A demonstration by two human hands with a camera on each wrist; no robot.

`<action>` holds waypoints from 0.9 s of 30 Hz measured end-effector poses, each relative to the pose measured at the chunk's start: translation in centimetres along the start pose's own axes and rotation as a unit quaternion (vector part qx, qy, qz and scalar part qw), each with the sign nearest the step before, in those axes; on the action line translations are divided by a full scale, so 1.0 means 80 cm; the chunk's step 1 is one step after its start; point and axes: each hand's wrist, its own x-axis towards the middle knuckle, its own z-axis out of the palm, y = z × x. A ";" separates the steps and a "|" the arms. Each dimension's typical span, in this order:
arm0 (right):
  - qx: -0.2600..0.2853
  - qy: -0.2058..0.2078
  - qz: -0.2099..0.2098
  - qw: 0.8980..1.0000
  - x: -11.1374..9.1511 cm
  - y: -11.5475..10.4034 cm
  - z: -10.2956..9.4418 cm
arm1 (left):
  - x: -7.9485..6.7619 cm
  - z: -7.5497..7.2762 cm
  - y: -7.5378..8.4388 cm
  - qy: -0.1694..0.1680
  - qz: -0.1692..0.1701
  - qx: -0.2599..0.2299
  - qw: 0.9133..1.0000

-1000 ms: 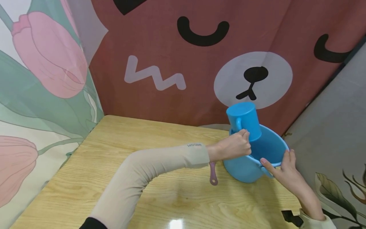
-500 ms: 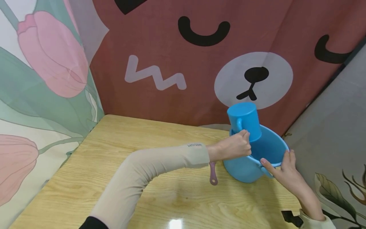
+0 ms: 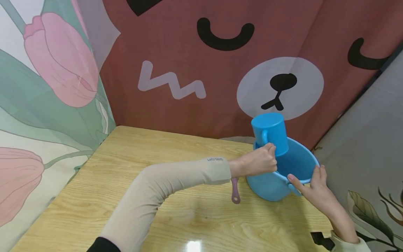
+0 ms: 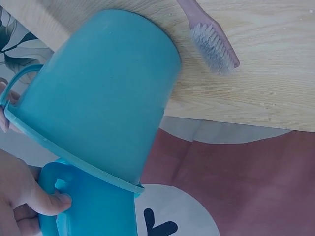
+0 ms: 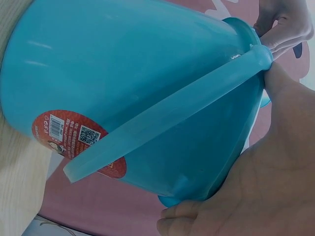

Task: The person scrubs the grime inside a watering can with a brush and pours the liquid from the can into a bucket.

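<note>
A blue plastic mug point(image 3: 271, 134) is upside down over the near left rim of a light-blue bucket point(image 3: 267, 187), its flat base facing up. My left hand point(image 3: 256, 161) grips the mug by its handle; the left wrist view shows the thumb point(image 4: 54, 202) on that handle. On the bucket's right side, my right hand point(image 3: 319, 194) holds the rim, thumb at the front and fingers farther round. The bucket is tilted slightly, its mouth towards the upper right in the head view. Its carrying handle point(image 5: 162, 115) hangs down the side in the right wrist view.
A pink-handled scrubbing brush point(image 4: 214, 44) lies on the wooden table point(image 3: 195, 206) left of the bucket, partly behind the left forearm in the head view. A brown bear-print curtain point(image 3: 176, 115) hangs behind the table. A grey cloth point(image 3: 371, 140) borders the right side.
</note>
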 end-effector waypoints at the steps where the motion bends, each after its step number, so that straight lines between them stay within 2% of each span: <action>1: 0.000 0.000 0.000 1.000 0.000 0.000 0.000 | 0.000 0.000 0.000 0.001 0.000 -0.001 1.000; 9: -0.001 -0.005 0.001 1.000 0.000 0.000 -0.002 | 0.001 0.002 -0.001 0.006 -0.005 0.000 1.000; 21: 0.000 -0.002 -0.003 1.000 0.000 0.002 0.000 | 0.001 -0.002 -0.002 -0.011 -0.001 0.001 1.000; 27: 0.007 -0.004 -0.005 1.000 -0.001 0.001 0.000 | 0.001 -0.001 -0.006 -0.010 -0.020 -0.020 1.000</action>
